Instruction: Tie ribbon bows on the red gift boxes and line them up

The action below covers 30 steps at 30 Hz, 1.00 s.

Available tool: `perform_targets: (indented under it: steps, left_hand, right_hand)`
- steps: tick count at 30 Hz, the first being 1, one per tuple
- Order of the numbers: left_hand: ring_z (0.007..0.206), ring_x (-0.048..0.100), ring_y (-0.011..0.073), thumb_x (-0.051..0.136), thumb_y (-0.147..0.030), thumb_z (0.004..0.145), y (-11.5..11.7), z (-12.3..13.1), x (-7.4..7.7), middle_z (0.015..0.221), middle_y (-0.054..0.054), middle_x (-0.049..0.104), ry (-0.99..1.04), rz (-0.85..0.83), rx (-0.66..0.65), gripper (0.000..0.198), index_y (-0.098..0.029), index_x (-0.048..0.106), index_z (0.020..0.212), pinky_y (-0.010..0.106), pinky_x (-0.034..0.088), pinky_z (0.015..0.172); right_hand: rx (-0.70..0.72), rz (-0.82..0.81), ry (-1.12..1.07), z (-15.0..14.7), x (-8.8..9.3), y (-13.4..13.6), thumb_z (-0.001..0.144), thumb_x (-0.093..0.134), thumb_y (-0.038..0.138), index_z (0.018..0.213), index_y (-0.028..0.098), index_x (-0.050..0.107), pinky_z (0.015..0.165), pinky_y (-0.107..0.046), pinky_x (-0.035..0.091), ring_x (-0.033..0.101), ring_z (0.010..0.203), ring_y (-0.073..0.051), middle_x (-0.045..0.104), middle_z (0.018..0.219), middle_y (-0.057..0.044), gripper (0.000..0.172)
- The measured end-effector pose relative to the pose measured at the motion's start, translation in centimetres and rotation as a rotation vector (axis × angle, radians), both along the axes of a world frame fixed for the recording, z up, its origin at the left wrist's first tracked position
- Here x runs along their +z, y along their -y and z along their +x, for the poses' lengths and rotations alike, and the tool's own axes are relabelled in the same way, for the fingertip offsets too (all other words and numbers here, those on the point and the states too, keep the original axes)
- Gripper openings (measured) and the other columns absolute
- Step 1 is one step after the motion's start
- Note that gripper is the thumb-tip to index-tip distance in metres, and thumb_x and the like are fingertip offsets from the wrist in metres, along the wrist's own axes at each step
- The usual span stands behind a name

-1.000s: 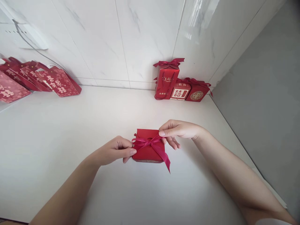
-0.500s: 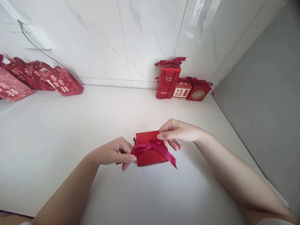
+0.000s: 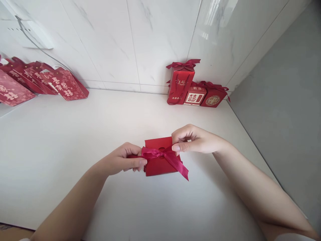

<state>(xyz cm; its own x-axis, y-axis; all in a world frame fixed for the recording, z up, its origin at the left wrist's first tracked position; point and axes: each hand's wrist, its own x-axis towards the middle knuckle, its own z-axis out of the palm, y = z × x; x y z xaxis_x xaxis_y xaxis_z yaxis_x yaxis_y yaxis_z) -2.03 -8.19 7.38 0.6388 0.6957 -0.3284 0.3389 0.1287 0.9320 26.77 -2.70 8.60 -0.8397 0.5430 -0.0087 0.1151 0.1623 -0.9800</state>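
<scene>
Pinching the left side of a magenta ribbon [image 3: 178,163] between thumb and fingers of the left hand [image 3: 124,160], with a strip of the same ribbon showing behind the thumb. Gripping the right side of the bow with the right hand [image 3: 197,140], with thumb and forefinger close together and the remaining fingers curled, partly hidden. Spreading the bow across the top of a red box [image 3: 160,169], with the knot near the middle, over a round cutout, and one pointed tail slanting past the near right edge. Handling the box at about the middle of the scene, over a white table [image 3: 75,134], slightly askew and between both hands; cannot tell whether the base touches the tabletop, nor whether the right fingertips press on the box too.

Facing a tiled wall [image 3: 112,43], with a tall red box [image 3: 181,85] upright at the far right, topped by a bow, then a white-panelled box [image 3: 194,97] just beside and a box with a round gold emblem [image 3: 213,97] farther right. Leaving well apart, at the far left, a row of patterned red bags [image 3: 69,86] below a grey cable [image 3: 45,52].
</scene>
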Motion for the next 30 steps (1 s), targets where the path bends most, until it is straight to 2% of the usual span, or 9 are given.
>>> perform_targets:
  steps: [5,7,9,12,14,16,18,23,30]
  left_hand:
    - [0.049,0.033,0.006,0.063,-0.038,0.087,-0.4,-0.4,-0.1,0.057,-0.002,0.048,0.059,-0.02,0.056,0.032,-0.015,0.058,0.065,0.024,0.022,0.046]
    - [0.049,0.033,0.0061,0.064,-0.037,0.086,-0.4,-0.4,-0.2,0.056,-0.003,0.046,0.054,-0.024,0.071,0.031,-0.015,0.057,0.064,0.025,0.022,0.047]
    - [0.048,0.032,0.0061,0.064,-0.035,0.085,-0.5,-0.4,-0.4,0.055,-0.003,0.044,0.049,-0.031,0.112,0.032,-0.015,0.055,0.061,0.025,0.022,0.047]
    - [0.048,0.03,0.0059,0.062,-0.035,0.085,-0.8,-0.4,-1.0,0.053,-0.003,0.039,0.087,0.001,0.31,0.038,-0.015,0.048,0.056,0.024,0.021,0.046]
    - [0.047,0.028,0.0058,0.061,-0.036,0.085,-1.0,-0.4,-1.3,0.052,-0.004,0.035,0.122,0.034,0.468,0.04,-0.015,0.044,0.055,0.023,0.02,0.046]
    - [0.047,0.028,0.0058,0.06,-0.036,0.086,-1.2,-0.4,-1.5,0.052,-0.004,0.032,0.127,0.048,0.55,0.041,-0.015,0.043,0.055,0.023,0.02,0.047]
    - [0.048,0.029,0.0061,0.06,-0.037,0.086,-1.2,-0.3,-1.4,0.053,-0.004,0.033,0.104,0.067,0.555,0.041,-0.015,0.043,0.054,0.023,0.021,0.048]
    - [0.052,0.035,0.0078,0.057,-0.034,0.09,-0.5,0.1,-1.1,0.056,-0.003,0.04,0.0,0.149,0.463,0.039,-0.016,0.047,0.057,0.024,0.026,0.051]
    - [0.053,0.036,0.0087,0.055,-0.03,0.09,-0.2,0.5,-0.9,0.056,-0.002,0.043,-0.038,0.149,0.407,0.036,-0.016,0.047,0.057,0.024,0.027,0.052]
  right_hand:
    - [-0.127,0.217,-0.091,-0.3,0.7,0.9,0.089,0.07,0.034,0.073,0.02,0.074,0.077,-0.029,0.05,0.058,0.089,-0.017,0.059,0.104,-0.007,0.022]
    - [-0.1,0.168,-0.132,-0.6,0.4,0.8,0.09,0.069,0.032,0.073,0.019,0.074,0.079,-0.03,0.05,0.058,0.093,-0.017,0.058,0.111,-0.007,0.022]
    - [-0.063,0.072,-0.163,-0.9,-0.4,0.5,0.09,0.068,0.032,0.075,0.019,0.074,0.077,-0.029,0.05,0.059,0.088,-0.015,0.058,0.107,-0.006,0.021]
    - [-0.04,-0.073,-0.207,-1.5,-1.7,-0.1,0.09,0.068,0.033,0.079,0.017,0.074,0.075,-0.028,0.049,0.059,0.082,-0.015,0.059,0.096,-0.005,0.02]
    - [-0.04,-0.133,-0.232,-1.9,-2.4,-0.3,0.089,0.069,0.034,0.082,0.016,0.075,0.075,-0.028,0.049,0.059,0.082,-0.015,0.058,0.095,-0.004,0.02]
    - [-0.042,-0.151,-0.257,-2.3,-3.0,-0.2,0.088,0.07,0.033,0.083,0.016,0.075,0.076,-0.027,0.047,0.058,0.083,-0.014,0.057,0.097,-0.004,0.019]
    - [-0.049,-0.151,-0.283,-2.5,-3.3,-0.2,0.088,0.071,0.032,0.083,0.017,0.076,0.074,-0.025,0.045,0.057,0.083,-0.013,0.056,0.098,-0.003,0.017]
    - [-0.071,-0.168,-0.332,-2.4,-3.9,-0.3,0.09,0.069,0.033,0.078,0.016,0.076,0.071,-0.025,0.043,0.056,0.075,-0.012,0.063,0.087,-0.003,0.022]
    - [0.042,-0.215,-0.412,-2.3,-4.7,-0.3,0.089,0.069,0.036,0.086,0.015,0.077,0.075,-0.029,0.048,0.062,0.076,-0.016,0.071,0.088,-0.008,0.023]
